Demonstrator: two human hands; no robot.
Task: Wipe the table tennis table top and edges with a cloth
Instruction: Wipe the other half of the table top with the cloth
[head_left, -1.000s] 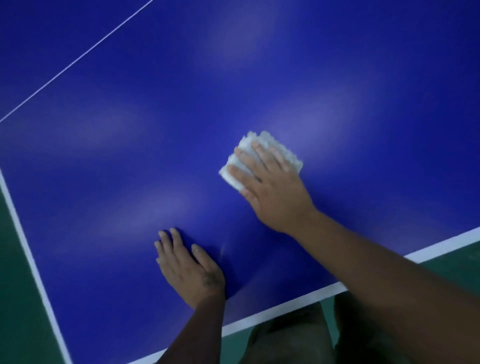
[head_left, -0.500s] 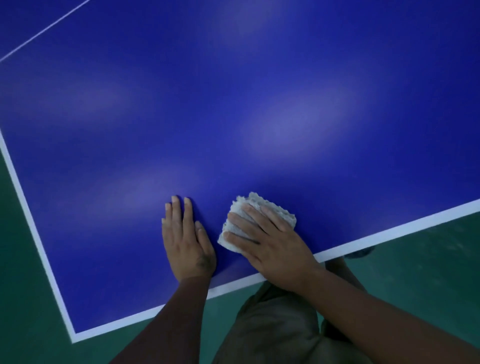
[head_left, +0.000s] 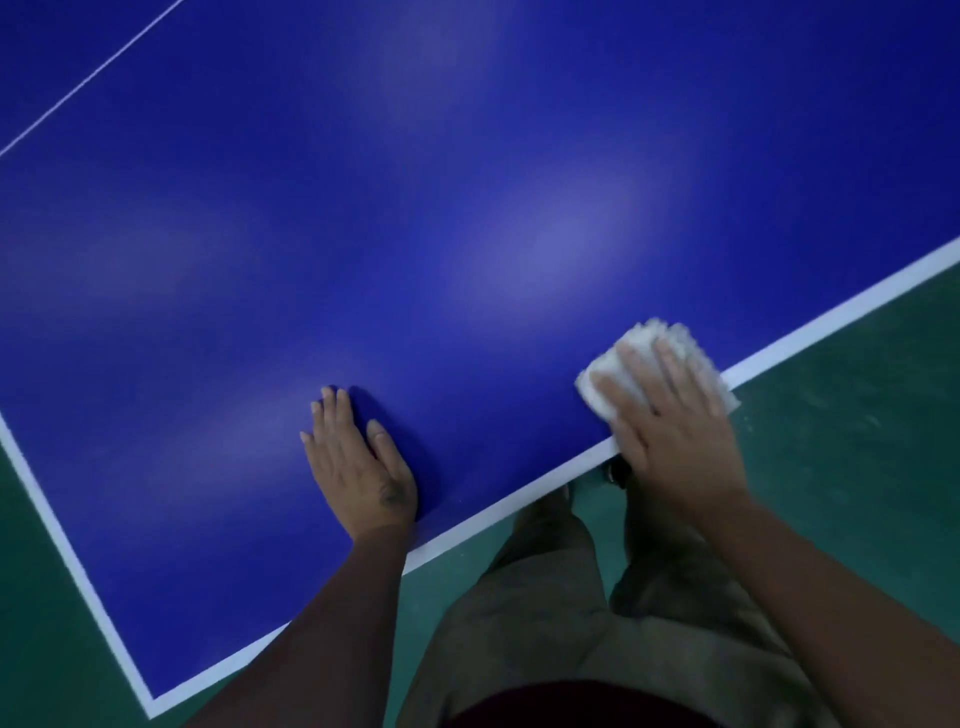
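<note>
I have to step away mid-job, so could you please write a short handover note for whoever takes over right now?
Left hand: flat on the blue table top, holding nothing.
Right hand: straight fingers press the white cloth onto the near white edge line.
Done: cannot tell; the top shows no wipe marks.
Left: likely the edges and any unwiped top.

Right hand (head_left: 675, 431) presses cloth (head_left: 644, 345) on table (head_left: 467, 182) edge.

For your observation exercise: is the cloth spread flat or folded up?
Folded: the cloth shows as a thick, layered wad under the right hand, over the table edge.
</note>
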